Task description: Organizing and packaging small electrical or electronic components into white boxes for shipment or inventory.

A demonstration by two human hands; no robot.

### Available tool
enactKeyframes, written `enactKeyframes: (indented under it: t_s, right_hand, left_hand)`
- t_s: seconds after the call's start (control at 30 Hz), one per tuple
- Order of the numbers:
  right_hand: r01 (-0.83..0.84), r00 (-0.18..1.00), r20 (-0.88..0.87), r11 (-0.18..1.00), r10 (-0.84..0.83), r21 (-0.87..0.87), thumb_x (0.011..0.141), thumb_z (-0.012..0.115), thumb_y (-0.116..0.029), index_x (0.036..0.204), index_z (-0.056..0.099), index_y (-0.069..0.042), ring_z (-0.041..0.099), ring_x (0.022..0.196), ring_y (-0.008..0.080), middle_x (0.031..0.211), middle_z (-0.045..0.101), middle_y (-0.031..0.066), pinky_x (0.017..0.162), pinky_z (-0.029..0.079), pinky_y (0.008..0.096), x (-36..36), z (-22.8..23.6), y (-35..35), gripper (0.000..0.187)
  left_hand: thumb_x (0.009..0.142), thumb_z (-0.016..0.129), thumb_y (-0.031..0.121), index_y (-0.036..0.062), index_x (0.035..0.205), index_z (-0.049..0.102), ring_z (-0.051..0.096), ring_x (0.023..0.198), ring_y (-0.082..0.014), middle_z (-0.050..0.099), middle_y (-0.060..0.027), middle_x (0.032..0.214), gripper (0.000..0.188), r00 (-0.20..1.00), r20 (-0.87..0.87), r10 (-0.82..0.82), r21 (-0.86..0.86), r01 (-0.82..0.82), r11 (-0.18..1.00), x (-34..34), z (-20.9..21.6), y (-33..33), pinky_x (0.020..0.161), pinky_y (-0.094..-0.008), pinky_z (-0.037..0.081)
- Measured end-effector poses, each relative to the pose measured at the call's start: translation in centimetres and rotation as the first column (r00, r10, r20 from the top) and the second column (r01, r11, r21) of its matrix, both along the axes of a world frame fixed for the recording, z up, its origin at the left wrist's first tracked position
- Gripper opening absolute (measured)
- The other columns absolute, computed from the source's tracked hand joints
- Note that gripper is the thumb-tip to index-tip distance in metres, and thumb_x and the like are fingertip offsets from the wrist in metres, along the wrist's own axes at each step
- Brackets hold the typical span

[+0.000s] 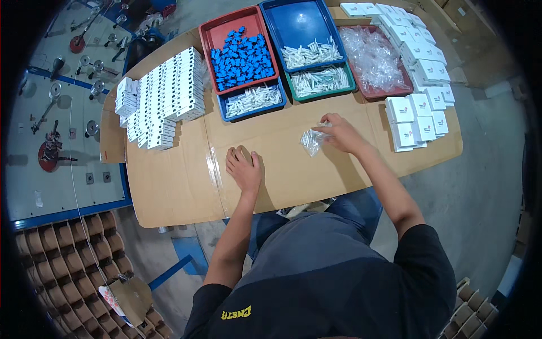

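So the small clear plastic bag with thin white pieces inside (310, 142) sits right at the fingertips of the right hand (340, 133), on that hand's left side. Its longer direction looks to run from the pinch back toward the body, drifting a bit left, though it's crumpled so don't hold me to that. The right hand is clearly the nearer one: thumb and fingers nearly together, pinching the bag's upper end. The left hand (244, 169) is well apart from it, palm down with loosely curled, slightly spread fingers on the brown cardboard tabletop (288, 175); can't tell if anything's underneath.

Counts: two hands, one bag in the pinch, five plastic trays. Ahead of the left hand there's a red tray (217, 38) of bright blue plastic pieces (243, 62), with a small blue tray (255, 112) of white sticks on the near side. Ahead of the right hand is a green tray (324, 95) of pale thin pieces, a big blue tray (296, 25) beyond it, and a dark red tray (389, 94) of clear bags off right. Two groups of white boxes: one left of the left hand (169, 85), one right of the right (422, 59). Individual pieces and boxes overlap too much to count.
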State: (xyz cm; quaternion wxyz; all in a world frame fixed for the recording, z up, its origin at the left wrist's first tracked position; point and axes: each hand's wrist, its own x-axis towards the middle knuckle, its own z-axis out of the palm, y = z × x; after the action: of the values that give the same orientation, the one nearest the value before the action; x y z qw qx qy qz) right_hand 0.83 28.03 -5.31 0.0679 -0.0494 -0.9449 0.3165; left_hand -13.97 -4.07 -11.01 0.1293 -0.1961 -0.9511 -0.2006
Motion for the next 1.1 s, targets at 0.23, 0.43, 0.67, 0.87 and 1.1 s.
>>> enactKeyframes:
  t_s: [0.23, 0.43, 0.67, 0.87, 1.1]
  right_hand:
    - [0.124, 0.959, -0.259, 0.992, -0.115, 0.02, 0.083, 0.072, -0.002, 0.099, 0.066, -0.004, 0.06, 0.122, 0.0293, 0.124, 0.067, 0.0104, 0.1, 0.05, 0.0426, 0.3, -0.2, -0.2, 0.017]
    - [0.262, 0.89, 0.14, 0.234, -0.434, -0.936, 0.102, 0.062, -0.009, 0.108, 0.063, 0.001, 0.073, 0.1, 0.0207, 0.121, 0.074, 0.0144, 0.084, 0.06, 0.0317, 1.3, -1.1, -0.3, 0.011]
    - [0.335, 0.829, 0.232, 0.119, -0.509, -0.935, 0.106, 0.058, -0.011, 0.126, 0.066, 0.003, 0.074, 0.093, 0.0188, 0.112, 0.073, 0.0133, 0.081, 0.061, 0.029, 2.5, -1.1, -1.1, 0.026]
    - [0.422, 0.811, 0.237, 0.253, -0.535, -0.87, 0.104, 0.06, -0.009, 0.13, 0.065, 0.003, 0.073, 0.091, 0.0177, 0.108, 0.072, 0.0102, 0.08, 0.062, 0.0297, 3.2, -2.3, -0.6, 0.03]
    - [0.346, 0.86, 0.311, 0.015, -0.404, -0.938, 0.102, 0.059, -0.009, 0.122, 0.067, 0.003, 0.074, 0.092, 0.0211, 0.106, 0.073, 0.0126, 0.083, 0.063, 0.035, 1.3, -0.5, -0.6, 0.024]
  left_hand:
    - [0.095, 0.066, 0.033, 0.0058, 0.135, 0.056, 0.044, 0.135, -0.0369, 0.049, -0.0185, 0.143, 0.05, 1.0, 0.022, -0.006, -0.002, 0.006, 1.0, 0.0, 0.2, 0.0, 0.112, -0.0513, 0.034]
    - [0.095, 0.067, 0.034, 0.0063, 0.134, 0.057, 0.044, 0.136, -0.0368, 0.049, -0.0184, 0.143, 0.049, 1.0, 0.017, -0.015, 0.012, 0.015, 1.0, 0.0, 0.1, -0.2, 0.112, -0.0512, 0.034]
    - [0.096, 0.067, 0.033, 0.0064, 0.136, 0.057, 0.043, 0.136, -0.0373, 0.049, -0.0186, 0.144, 0.049, 0.999, 0.033, -0.016, 0.034, 0.015, 0.999, 0.0, 0.0, -0.2, 0.113, -0.052, 0.033]
    - [0.095, 0.067, 0.033, 0.0066, 0.133, 0.058, 0.044, 0.135, -0.0368, 0.049, -0.0181, 0.142, 0.048, 1.0, 0.019, -0.012, 0.044, 0.011, 0.999, -0.1, 0.1, -0.2, 0.112, -0.0513, 0.034]
    - [0.094, 0.067, 0.035, 0.0072, 0.133, 0.058, 0.045, 0.135, -0.0363, 0.05, -0.018, 0.142, 0.049, 1.0, 0.021, -0.001, 0.034, 0.0, 0.999, -0.2, 0.3, -0.4, 0.112, -0.0513, 0.034]
